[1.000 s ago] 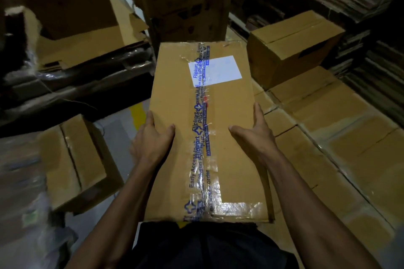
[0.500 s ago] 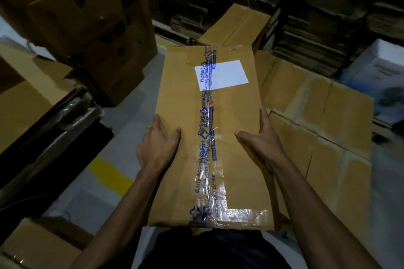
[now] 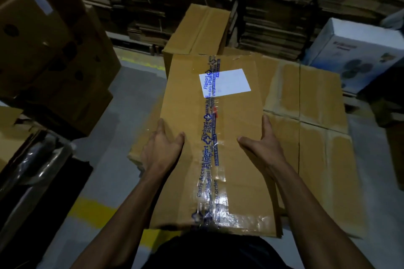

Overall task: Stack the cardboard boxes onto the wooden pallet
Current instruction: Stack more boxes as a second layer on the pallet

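Cardboard box (image 3: 238, 137) clasped between left hand (image 3: 161, 148), right hand (image 3: 264, 144).

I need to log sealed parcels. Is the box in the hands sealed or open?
Sealed: the carried box has its flaps closed, with printed tape running along the top seam.

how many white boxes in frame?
1: a white printed cardboard box at the far right, beyond the flattened brown cardboard sheets. More may be hidden off-frame.
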Tool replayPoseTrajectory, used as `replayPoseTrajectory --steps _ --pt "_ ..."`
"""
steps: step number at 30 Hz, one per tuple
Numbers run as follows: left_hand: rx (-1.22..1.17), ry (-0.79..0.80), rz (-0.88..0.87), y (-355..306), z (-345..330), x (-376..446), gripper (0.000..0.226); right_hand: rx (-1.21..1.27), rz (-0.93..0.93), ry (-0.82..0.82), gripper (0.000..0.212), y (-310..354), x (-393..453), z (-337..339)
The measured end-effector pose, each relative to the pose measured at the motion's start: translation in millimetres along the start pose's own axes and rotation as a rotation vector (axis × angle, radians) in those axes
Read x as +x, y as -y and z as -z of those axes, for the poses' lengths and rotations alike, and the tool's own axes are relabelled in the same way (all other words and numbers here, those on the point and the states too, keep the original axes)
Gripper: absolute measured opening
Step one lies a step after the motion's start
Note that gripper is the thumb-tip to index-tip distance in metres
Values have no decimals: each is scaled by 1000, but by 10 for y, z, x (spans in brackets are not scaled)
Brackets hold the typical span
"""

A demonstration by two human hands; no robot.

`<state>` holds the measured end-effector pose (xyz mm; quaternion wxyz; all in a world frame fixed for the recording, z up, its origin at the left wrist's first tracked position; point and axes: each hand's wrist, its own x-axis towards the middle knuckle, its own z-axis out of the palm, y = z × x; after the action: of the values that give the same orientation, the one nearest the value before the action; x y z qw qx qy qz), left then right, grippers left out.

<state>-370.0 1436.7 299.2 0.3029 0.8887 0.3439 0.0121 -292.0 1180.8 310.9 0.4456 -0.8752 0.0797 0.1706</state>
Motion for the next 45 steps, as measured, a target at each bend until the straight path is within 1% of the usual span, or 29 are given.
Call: replayPoseTrajectory --steps 3,7,9,11,15,18,20,23,26,27,30,31,32,35,38,41,45 --pt "3 5 -14 -78 -30 192 80 5 -17 -14 118 54 158 -27" --pt "-13 12 -24 -142 -24 379 82 41 -32 -41 110 105 293 -64" --pt "-26 13 -30 -176 1 477 80 64 -58 -65 110 148 296 -83" --pt "-34 31 -8 -179 25 569 76 80 -108 -101 103 184 281 -129" --pt "-56 101 49 -94 122 729 67 57 -213 -154 100 238 172 -354" --pt "-75 215 104 9 270 939 71 45 -250 -192 99 346 61 -560" --pt "-96 288 103 78 377 1051 80 64 -258 -234 93 420 -14 -657" --pt "-140 351 53 178 505 1144 92 86 -256 -277 86 493 -104 -762" --pt "-201 371 0 206 607 1153 93 118 -235 -317 56 578 -216 -797" --pt "-215 370 -23 211 625 1158 89 129 -238 -327 57 591 -251 -805" --pt "-273 358 -87 217 658 1182 81 127 -269 -359 83 624 -357 -851" --pt "-285 358 -103 210 666 1183 80 130 -272 -378 88 617 -374 -866" --pt "-286 356 -122 209 669 1185 78 131 -270 -394 89 620 -404 -878" --pt "-264 356 -155 193 663 1178 76 101 -273 -418 82 629 -452 -880" --pt "-253 345 -179 142 656 1190 79 101 -262 -446 84 622 -453 -864" --pt "-248 326 -196 59 630 1228 71 104 -251 -457 85 626 -420 -841" --pt "-269 303 -223 -72 517 1301 68 104 -251 -488 73 609 -298 -766"
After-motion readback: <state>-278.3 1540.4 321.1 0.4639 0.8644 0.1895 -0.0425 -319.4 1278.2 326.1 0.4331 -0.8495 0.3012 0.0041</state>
